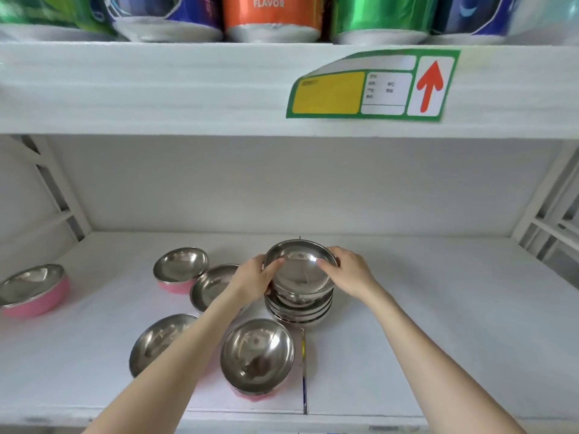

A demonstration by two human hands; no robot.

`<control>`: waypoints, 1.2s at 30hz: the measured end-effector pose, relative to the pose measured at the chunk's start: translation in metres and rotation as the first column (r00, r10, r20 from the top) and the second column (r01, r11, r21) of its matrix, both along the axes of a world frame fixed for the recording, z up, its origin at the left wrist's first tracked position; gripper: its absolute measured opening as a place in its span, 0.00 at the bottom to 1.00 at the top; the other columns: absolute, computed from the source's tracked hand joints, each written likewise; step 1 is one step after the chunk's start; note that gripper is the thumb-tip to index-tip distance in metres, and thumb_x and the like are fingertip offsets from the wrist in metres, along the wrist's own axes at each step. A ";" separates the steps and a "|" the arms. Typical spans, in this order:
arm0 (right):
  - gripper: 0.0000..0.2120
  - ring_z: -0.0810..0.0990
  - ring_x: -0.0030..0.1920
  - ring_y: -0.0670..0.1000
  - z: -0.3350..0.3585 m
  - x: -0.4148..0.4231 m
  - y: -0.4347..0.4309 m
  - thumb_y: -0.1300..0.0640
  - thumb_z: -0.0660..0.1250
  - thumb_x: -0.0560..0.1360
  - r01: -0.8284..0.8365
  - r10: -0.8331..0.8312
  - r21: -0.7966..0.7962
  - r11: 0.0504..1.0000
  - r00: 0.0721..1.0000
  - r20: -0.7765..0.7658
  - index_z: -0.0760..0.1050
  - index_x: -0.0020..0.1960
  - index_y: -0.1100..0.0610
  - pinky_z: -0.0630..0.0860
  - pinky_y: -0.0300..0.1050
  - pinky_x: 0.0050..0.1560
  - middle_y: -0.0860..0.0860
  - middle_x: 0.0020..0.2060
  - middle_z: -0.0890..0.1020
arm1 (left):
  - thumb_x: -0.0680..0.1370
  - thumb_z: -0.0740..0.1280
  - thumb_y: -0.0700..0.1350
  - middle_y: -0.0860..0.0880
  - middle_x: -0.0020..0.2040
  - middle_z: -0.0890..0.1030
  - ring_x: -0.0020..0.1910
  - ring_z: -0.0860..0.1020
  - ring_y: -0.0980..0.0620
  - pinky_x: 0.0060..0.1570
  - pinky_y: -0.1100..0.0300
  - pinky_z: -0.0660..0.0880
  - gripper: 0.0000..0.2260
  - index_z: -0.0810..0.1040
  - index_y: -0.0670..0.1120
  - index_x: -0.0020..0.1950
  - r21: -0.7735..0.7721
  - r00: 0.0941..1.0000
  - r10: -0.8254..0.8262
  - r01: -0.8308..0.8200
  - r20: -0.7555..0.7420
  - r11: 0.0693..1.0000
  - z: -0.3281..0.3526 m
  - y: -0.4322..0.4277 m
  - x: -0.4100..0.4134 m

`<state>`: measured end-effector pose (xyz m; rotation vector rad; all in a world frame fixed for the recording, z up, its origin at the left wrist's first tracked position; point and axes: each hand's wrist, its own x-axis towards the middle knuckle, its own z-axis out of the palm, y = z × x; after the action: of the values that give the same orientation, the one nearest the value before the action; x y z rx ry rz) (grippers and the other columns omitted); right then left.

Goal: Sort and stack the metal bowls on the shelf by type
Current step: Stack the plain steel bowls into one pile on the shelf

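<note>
A pink-sided bowl point(33, 291) was noted at the far left of the white shelf point(438, 324), tilted, steel inside. Further right, a second pink-sided bowl point(180, 270) was seen standing toward the back, and a steel-lined bowl point(211, 285) just beside it was partly covered by the left forearm. Nearer the front edge, another steel-lined bowl point(158, 341) was recorded, also partly hidden by that arm, and beside it a deeper bowl with a pink base point(257, 355).

The left hand point(250, 278) was seen closed on the left rim of the top bowl point(300, 267), thumb over the edge. That all-steel bowl was held tipped toward the camera, resting on or just above a stack of plain steel bowls point(299, 310) near the shelf's middle; contact with the stack could not be told. The right hand point(349, 270) was seen gripping the opposite rim, fingers curled behind it, so the grip of both hands was narrow and closed on the same bowl.

A seam point(304, 380) in the shelf surface was noted running forward from the stack. The right part of the shelf carried nothing visible. Above, a green-and-yellow label with a red arrow point(372, 86) was fixed to the upper shelf edge, with coloured packages point(272, 17) standing over it
</note>
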<state>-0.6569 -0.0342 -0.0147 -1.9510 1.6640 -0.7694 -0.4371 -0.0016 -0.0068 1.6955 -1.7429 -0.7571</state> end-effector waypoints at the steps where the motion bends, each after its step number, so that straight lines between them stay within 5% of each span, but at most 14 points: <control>1: 0.17 0.79 0.49 0.53 -0.003 0.000 -0.001 0.42 0.62 0.75 -0.011 0.011 0.006 1.000 1.000 -0.017 0.78 0.55 0.53 0.76 0.48 0.51 0.50 0.48 0.83 | 0.80 0.59 0.60 0.50 0.30 0.78 0.26 0.74 0.55 0.36 0.57 0.70 0.18 0.73 0.46 0.43 0.015 0.999 -0.002 0.002 0.035 1.000 -0.003 -0.002 0.000; 5: 0.17 0.79 0.48 0.54 -0.011 0.001 -0.001 0.40 0.62 0.74 -0.027 0.029 0.015 1.000 0.993 -0.114 0.78 0.49 0.52 0.76 0.48 0.47 0.50 0.44 0.82 | 0.79 0.59 0.61 0.46 0.37 0.78 0.40 0.76 0.44 0.42 0.54 0.69 0.21 0.70 0.45 0.40 0.057 0.980 0.013 -0.025 0.198 0.998 -0.013 -0.005 -0.003; 12: 0.21 0.74 0.55 0.58 -0.013 0.007 0.003 0.37 0.56 0.76 -0.023 0.017 -0.014 1.000 0.942 -0.334 0.75 0.51 0.54 0.75 0.50 0.52 0.55 0.47 0.75 | 0.79 0.55 0.64 0.37 0.54 0.81 0.55 0.78 0.37 0.51 0.50 0.73 0.29 0.74 0.37 0.56 0.090 0.904 0.031 -0.076 0.426 0.993 -0.018 -0.005 -0.003; 20: 0.29 0.73 0.62 0.59 -0.005 0.009 0.014 0.35 0.52 0.78 -0.015 -0.003 -0.027 1.000 0.828 -0.561 0.69 0.65 0.57 0.69 0.56 0.57 0.57 0.59 0.76 | 0.78 0.49 0.67 0.43 0.55 0.81 0.53 0.80 0.41 0.42 0.53 0.73 0.30 0.72 0.43 0.60 -0.097 0.649 0.097 -0.036 0.754 0.995 -0.014 0.008 -0.005; 26: 0.33 0.72 0.64 0.58 0.006 0.009 0.029 0.34 0.52 0.77 -0.044 -0.057 -0.138 0.989 0.759 -0.648 0.63 0.72 0.57 0.67 0.56 0.60 0.56 0.63 0.76 | 0.77 0.46 0.67 0.46 0.55 0.79 0.54 0.78 0.43 0.45 0.51 0.73 0.32 0.71 0.45 0.66 -0.294 0.517 0.221 0.061 0.827 0.954 -0.008 0.024 0.007; 36: 0.43 0.55 0.77 0.57 0.033 0.046 0.059 0.30 0.55 0.73 -0.114 -0.110 -0.322 0.940 0.791 -0.602 0.47 0.79 0.51 0.54 0.61 0.72 0.58 0.77 0.58 | 0.73 0.51 0.65 0.36 0.67 0.75 0.66 0.74 0.36 0.62 0.34 0.68 0.35 0.73 0.45 0.70 -0.496 0.525 0.338 0.193 0.781 0.847 0.019 0.050 0.060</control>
<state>-0.6114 0.0246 0.0180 -2.6632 1.9809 -0.4561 -0.3766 0.0481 0.0127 1.8038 -2.1572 0.7771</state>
